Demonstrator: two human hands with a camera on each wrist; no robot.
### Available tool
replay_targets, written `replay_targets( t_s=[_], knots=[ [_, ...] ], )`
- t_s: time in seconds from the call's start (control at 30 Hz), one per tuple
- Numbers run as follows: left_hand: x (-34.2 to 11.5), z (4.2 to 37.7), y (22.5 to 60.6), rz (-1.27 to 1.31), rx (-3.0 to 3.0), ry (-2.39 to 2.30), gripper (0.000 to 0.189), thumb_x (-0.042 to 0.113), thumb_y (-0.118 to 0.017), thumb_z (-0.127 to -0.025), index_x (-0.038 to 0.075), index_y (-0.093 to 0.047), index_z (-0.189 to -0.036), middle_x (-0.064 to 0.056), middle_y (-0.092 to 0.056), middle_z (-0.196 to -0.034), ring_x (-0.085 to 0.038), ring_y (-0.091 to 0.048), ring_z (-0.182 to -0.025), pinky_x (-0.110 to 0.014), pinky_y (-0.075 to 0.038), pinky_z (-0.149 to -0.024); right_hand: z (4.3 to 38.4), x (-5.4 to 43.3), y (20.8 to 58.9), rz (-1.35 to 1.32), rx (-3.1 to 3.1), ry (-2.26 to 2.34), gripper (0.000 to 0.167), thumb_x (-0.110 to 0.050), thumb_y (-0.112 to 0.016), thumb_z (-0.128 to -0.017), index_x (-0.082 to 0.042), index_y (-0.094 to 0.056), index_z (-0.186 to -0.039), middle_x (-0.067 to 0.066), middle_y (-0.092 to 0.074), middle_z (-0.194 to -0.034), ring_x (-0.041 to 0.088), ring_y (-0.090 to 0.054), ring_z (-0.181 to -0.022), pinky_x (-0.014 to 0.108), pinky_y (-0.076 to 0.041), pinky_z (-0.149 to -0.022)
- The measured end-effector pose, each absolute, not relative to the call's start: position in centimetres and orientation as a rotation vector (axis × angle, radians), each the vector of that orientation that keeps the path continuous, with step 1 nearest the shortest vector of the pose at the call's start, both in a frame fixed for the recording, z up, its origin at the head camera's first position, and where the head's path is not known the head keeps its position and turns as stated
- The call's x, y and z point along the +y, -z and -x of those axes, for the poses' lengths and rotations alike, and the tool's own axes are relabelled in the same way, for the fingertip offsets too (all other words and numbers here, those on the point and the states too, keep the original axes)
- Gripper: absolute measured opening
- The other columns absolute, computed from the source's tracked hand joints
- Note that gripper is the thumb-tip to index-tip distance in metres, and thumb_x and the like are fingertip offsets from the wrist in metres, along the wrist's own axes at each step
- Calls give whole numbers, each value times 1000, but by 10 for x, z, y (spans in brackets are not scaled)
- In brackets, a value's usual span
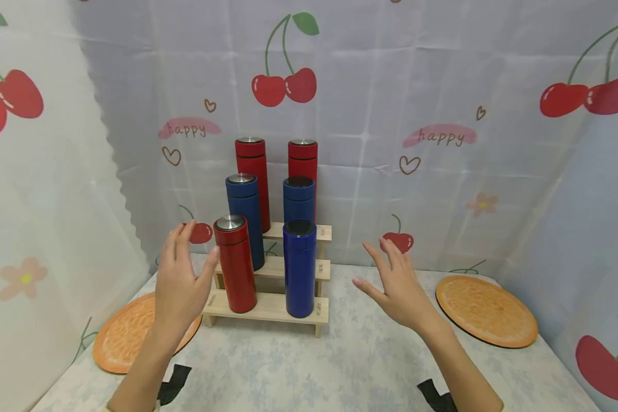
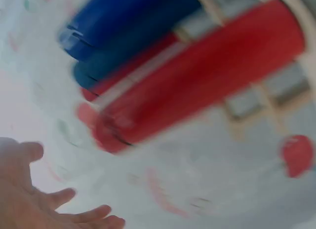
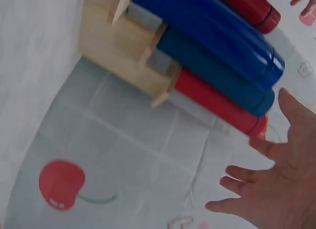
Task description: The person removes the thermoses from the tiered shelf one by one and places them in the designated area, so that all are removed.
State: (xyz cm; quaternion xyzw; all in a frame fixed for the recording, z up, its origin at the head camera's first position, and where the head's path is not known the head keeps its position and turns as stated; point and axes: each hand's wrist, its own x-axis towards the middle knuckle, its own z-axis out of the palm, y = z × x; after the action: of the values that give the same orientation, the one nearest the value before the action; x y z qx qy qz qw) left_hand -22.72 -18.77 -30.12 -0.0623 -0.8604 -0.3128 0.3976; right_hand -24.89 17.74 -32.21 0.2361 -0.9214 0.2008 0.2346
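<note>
A three-step wooden stand (image 1: 268,303) carries two columns of upright thermos bottles. On its lowest step are a red thermos (image 1: 236,269) with a silver lid and a glossy blue thermos (image 1: 300,274) with a black lid. Matte blue thermoses, one (image 1: 246,217) at left and one (image 1: 298,200) at right, stand on the middle step. Red thermoses (image 1: 252,166) occupy the top one. My left hand (image 1: 182,286), fingers spread, is raised just left of the front red thermos. Well to the right of the stand, my right hand (image 1: 397,286) hovers with fingers extended, holding nothing.
An orange-brown round mat (image 1: 121,337) lies at the left, partly behind my left forearm. Another round mat (image 1: 486,312) lies at the right. A cherry-print curtain (image 1: 363,86) encloses the back and sides of the pale table (image 1: 309,372).
</note>
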Motion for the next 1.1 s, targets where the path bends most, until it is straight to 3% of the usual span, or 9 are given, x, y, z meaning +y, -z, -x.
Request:
replay_targets(
  t_s=[0.17, 0.3, 0.43, 0.57, 0.77, 1.0, 1.1],
  knots=[
    [-221, 246, 330, 65, -2142, 992, 57, 32, -50, -95, 15, -29, -145, -18, -33, -140, -39, -33, -126, -63, -29, -94, 257, 143, 331, -697, -2342, -775, 73, -39, -60, -89, -16, -23, -147, 15, -25, -146, 34, -26, -131, 58, -29, -100],
    [-241, 254, 356, 25, -2295, 1098, 62, 35, -47, -96, 14, -21, -148, -27, -33, -138, -45, -34, -123, -65, -29, -92, 265, 121, 341, -708, -2264, -944, 76, -35, -62, -88, -17, -18, -148, 10, -29, -144, 28, -29, -131, 53, -32, -101],
    [-262, 264, 385, 66, -2489, 1315, 68, 41, -46, -96, 21, -10, -150, -31, -30, -138, -47, -33, -124, -64, -32, -93, 276, 103, 353, -714, -2221, -1056, 81, -33, -65, -87, -15, -15, -148, 13, -34, -140, 29, -35, -126, 52, -34, -99],
    [-278, 276, 416, 167, -2548, 1664, 66, 37, -46, -96, 26, -9, -150, -33, -26, -140, -47, -30, -126, -60, -30, -98, 284, 87, 366, -713, -2204, -1153, 88, -33, -68, -84, -15, -11, -149, 18, -38, -137, 32, -41, -122, 52, -38, -96],
    [-281, 285, 447, 219, -2496, 1912, 59, 29, -47, -98, 19, -20, -149, -29, -27, -142, -38, -30, -128, -51, -27, -103, 292, 67, 384, -741, -2178, -1282, 96, -34, -72, -81, -15, -7, -149, 16, -41, -135, 30, -46, -118, 48, -43, -92],
    [-277, 291, 459, 328, -2487, 2021, 53, 21, -44, -99, 8, -25, -147, -17, -14, -151, -32, -10, -136, -50, -20, -106, 298, 54, 394, -663, -2166, -1366, 100, -33, -75, -77, -16, -8, -149, 16, -42, -134, 28, -49, -115, 43, -47, -89],
    [-276, 292, 464, 319, -2485, 2024, 53, 20, -46, -98, 5, -27, -145, -16, -15, -151, -31, -12, -136, -49, -23, -106, 300, 52, 396, -628, -2184, -1370, 101, -30, -76, -77, -14, -8, -149, 17, -42, -133, 30, -49, -114, 45, -47, -89]
  ],
)
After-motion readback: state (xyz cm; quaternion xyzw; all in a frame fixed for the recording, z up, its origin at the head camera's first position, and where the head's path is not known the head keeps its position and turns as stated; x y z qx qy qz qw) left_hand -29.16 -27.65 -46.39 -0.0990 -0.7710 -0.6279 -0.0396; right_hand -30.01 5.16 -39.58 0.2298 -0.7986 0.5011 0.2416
